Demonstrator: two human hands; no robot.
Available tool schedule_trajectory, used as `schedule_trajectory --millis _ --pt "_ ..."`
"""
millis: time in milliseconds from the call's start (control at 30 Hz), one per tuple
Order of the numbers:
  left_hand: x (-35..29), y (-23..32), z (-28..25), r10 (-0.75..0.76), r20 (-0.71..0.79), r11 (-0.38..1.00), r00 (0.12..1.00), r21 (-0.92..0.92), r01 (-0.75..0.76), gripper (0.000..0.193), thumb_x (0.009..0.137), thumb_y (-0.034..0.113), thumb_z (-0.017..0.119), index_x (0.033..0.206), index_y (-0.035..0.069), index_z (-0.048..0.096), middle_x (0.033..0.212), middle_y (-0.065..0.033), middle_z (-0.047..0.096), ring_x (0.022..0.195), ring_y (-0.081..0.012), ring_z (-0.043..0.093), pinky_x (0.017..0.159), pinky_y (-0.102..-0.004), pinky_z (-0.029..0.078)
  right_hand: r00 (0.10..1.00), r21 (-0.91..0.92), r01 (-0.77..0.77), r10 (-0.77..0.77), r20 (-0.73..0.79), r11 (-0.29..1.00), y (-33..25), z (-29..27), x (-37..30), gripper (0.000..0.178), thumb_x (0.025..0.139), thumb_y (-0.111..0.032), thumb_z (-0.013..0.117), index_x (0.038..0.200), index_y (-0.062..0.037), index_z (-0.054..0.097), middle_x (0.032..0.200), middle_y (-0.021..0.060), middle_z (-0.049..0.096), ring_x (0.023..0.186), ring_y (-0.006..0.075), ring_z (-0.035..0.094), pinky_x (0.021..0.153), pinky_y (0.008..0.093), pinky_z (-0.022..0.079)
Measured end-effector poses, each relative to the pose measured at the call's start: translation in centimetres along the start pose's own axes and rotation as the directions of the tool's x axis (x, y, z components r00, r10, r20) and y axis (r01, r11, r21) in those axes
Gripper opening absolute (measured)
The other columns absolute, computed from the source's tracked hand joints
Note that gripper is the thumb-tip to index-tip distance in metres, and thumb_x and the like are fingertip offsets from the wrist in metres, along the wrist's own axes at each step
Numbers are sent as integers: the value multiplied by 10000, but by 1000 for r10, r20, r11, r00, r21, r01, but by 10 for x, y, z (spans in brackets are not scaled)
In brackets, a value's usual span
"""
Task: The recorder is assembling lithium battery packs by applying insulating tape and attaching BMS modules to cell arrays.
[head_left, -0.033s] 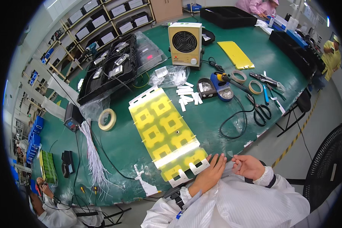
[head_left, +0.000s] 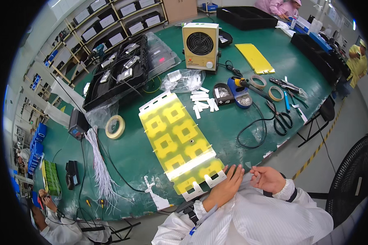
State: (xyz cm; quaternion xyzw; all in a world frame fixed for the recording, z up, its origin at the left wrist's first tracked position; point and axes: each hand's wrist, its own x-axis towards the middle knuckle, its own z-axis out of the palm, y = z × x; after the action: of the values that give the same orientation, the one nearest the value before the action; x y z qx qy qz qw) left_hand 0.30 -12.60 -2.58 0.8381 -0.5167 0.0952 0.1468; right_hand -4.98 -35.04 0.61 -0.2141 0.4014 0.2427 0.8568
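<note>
A flat yellow panel (head_left: 178, 139) with square cut-out shapes lies lengthwise before me, white slotted strips at both ends and a glossy clear band across its near part. My left hand (head_left: 226, 187) rests beside its near right corner, fingers stretched out flat, holding nothing. Further right, my right hand (head_left: 269, 179) is curled with thumb and fingers pinched together. At its fingertips shows a small clear piece of film (head_left: 248, 164), too small to make out fully. White paper strips (head_left: 200, 98) lie loose beyond the panel.
A fan unit (head_left: 200, 45) stands at the back. Right: soldering iron stand (head_left: 238, 92), tape rolls, scissors (head_left: 281, 118), black cable. Left: tape roll (head_left: 115, 127), white wire bundle (head_left: 100, 163), black tray (head_left: 118, 73). A co-worker's hand (head_left: 49, 203) is at lower left.
</note>
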Motion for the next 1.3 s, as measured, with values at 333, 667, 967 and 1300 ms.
schedule_trajectory --millis 333,667,967,1300 --pt "2 -5 3 19 -1 1000 1000 10 -19 481 880 199 614 1314 -8 584 1415 -139 547 1312 -306 497 1126 -520 340 994 97 40 -29 -110 994 -8 10 -7 153 984 -158 611 908 -28 636 661 15 617 596 148 576 656 327 517" --pt "10 -7 6 -112 -19 970 994 -218 105 434 916 242 647 1273 -1 601 1341 -148 589 1293 -306 510 1139 -489 325 613 -458 756 -751 245 467 -40 38 -102 253 1013 -209 596 1008 39 644 720 87 675 583 186 659 587 362 577" --pt "37 24 -67 -172 -169 390 971 -916 -90 710 891 96 718 1501 -1 367 1510 -191 463 1342 -348 511 1114 -414 400 310 -481 867 -615 725 -130 -7 45 -113 580 1019 -422 570 1312 79 565 1103 179 723 944 272 740 804 368 592" --pt "56 33 -72 -326 -84 -269 942 -947 -177 254 974 -40 579 1215 -12 654 1428 -239 523 1305 -308 537 1077 -416 456 370 -454 818 -280 886 -353 -7 54 -108 594 1032 -457 510 1364 34 556 1140 181 712 972 321 725 849 362 554"
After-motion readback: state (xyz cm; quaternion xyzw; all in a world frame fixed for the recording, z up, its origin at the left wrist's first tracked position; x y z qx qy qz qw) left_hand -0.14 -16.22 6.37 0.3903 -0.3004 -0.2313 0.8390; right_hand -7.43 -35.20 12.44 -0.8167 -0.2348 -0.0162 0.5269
